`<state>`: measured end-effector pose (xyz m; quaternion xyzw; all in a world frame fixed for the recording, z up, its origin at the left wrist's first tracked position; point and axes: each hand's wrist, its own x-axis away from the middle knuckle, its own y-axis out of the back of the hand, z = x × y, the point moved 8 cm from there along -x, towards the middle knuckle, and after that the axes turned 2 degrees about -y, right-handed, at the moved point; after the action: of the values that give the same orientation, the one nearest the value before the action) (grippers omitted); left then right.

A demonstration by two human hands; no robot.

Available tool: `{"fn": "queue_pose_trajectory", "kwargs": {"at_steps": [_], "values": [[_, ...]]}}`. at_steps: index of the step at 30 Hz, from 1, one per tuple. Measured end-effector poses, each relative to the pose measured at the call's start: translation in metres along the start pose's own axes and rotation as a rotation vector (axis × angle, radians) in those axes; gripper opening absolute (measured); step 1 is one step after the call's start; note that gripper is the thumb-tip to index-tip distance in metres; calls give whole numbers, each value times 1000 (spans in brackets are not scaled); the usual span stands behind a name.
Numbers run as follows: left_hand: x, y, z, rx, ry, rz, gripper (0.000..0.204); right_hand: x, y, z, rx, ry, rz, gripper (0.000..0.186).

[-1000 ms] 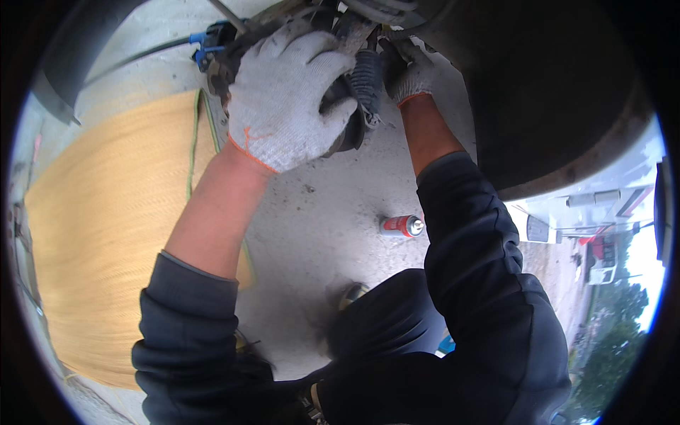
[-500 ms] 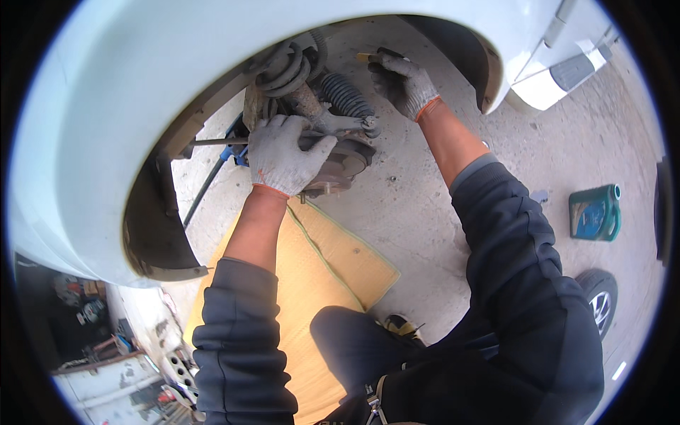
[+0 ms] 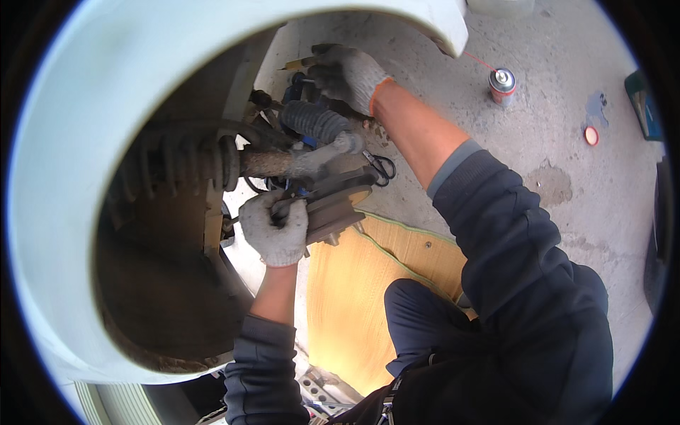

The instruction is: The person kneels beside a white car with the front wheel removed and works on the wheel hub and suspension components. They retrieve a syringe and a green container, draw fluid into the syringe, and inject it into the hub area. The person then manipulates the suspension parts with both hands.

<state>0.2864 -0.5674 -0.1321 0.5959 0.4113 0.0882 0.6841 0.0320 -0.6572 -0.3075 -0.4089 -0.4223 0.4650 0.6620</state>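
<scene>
My left hand [image 3: 273, 230], in a grey-white knit glove, curls at the inner edge of a rusty brake disc [image 3: 336, 212], thumb and fingers bent round it. Higher up, my right hand [image 3: 348, 76], in a glove with dirty fingers, is closed on a thin yellowish stick [image 3: 297, 64]; its far end is hard to make out. That hand is beyond the ribbed rubber boot [image 3: 315, 122], near blue metal parts. Between the hands lie the steering joint [image 3: 347, 144] and a rusty strut [image 3: 265, 164]. A dark coil spring [image 3: 173, 163] extends to the left.
The white car fender [image 3: 49, 212] arches over the wheel well. On the concrete stand a spray can [image 3: 502, 88] with a red straw and a green jug [image 3: 643, 106]; a red-rimmed cap [image 3: 591, 135] lies between them. A yellow mat [image 3: 347, 297] is under my knee. Black loop handles [image 3: 384, 170] lie behind the disc.
My view has shifted and turned, looking deeper into the wheel well. My left hand now curls at the disc's edge instead of lying over the parts. My right hand still holds the yellowish stick.
</scene>
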Motion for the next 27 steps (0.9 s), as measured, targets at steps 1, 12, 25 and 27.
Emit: {"fn": "queue_pose_trajectory", "kwargs": {"at_steps": [1,12,25,27], "values": [[2,-2,6,65,37,-3,31,-1,5,-3,9,12,-5,36],[7,-2,15,132,-9,15,21,-85,-12,-50,-437,-23,218,24],[6,-1,12,114,97,23,32,-96,-36,-43,188,-9,106,35],[6,-1,11,161,87,38,36,-99,-38,-45,242,15,138,34]]}}
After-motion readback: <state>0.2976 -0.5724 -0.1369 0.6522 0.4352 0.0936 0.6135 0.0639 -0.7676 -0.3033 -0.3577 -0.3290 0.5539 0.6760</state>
